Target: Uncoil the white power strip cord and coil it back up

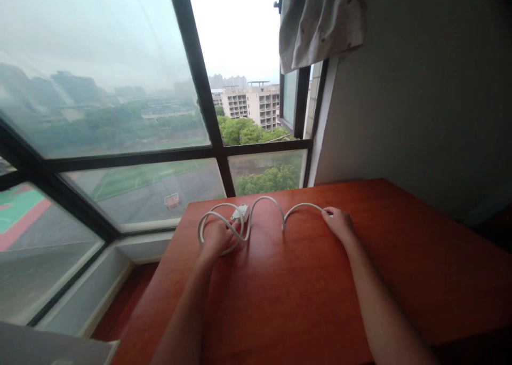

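A white cable [267, 198] runs in loops and waves over the reddish-brown table. Its coiled part lies around my left hand [218, 236], whose fingers are closed at the coil, close to a white block-shaped piece [240, 213] that looks like a plug or socket end. Over on the right, my right hand [338, 222] pinches the other stretch of the cable near its end; a small pale tip shows at the fingers. Between the hands the cable rises in two arcs and dips to the tabletop. Exactly what my left fingers grip is partly hidden by the loops.
The wooden table [288, 290] fills the lower middle. Dark-framed windows [132, 157] stand beyond its far and left edges, with one pane open. A light curtain [320, 26] hangs at the upper right beside a grey wall [416, 98].
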Action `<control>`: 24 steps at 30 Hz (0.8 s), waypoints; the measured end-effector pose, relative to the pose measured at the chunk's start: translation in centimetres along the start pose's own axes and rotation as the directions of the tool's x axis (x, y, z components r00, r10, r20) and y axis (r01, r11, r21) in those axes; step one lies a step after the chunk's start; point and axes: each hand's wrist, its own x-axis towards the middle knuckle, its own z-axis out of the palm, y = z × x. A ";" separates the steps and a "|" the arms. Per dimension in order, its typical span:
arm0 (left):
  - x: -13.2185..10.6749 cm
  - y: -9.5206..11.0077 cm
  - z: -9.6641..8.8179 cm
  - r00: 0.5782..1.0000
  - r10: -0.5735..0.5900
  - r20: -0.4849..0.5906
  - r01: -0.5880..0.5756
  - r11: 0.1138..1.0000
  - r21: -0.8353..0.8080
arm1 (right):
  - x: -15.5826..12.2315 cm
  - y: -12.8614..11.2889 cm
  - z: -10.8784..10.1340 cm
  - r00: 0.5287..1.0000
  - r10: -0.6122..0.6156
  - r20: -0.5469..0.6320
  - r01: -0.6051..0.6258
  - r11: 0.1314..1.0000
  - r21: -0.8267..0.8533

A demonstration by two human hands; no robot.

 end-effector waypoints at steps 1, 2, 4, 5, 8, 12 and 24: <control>0.0 -0.1 -0.6 0.999 -0.010 -0.038 0.010 1.000 -0.016 | 0.0 0.0 0.0 1.000 0.001 -0.004 -0.001 1.000 0.001; 0.0 -0.2 -1.2 0.996 -0.024 -0.080 0.022 0.999 -0.027 | 0.0 0.0 0.1 1.000 0.002 -0.006 -0.002 1.000 0.005; -0.1 -0.4 -2.4 0.984 -0.052 -0.170 0.047 0.998 -0.035 | 0.0 0.0 0.2 1.000 0.008 -0.008 -0.008 1.000 0.014; -0.2 -0.4 -2.9 0.974 -0.060 -0.218 0.055 0.998 -0.028 | 0.0 0.0 0.2 1.000 0.011 -0.007 -0.011 1.000 0.017; -0.5 -0.3 -4.1 0.949 -0.068 -0.309 0.080 0.996 0.026 | 0.0 0.0 0.1 1.000 0.016 -0.004 -0.016 1.000 0.012; -0.7 -0.1 -4.5 0.960 -0.074 -0.270 0.072 0.997 -0.017 | -0.1 -0.1 -0.1 1.000 0.005 -0.002 -0.005 0.999 -0.034; -1.5 1.7 -2.4 0.988 -0.111 0.106 0.153 0.723 -0.674 | -0.8 -2.9 -0.8 0.967 -0.165 -0.193 0.150 0.985 -0.090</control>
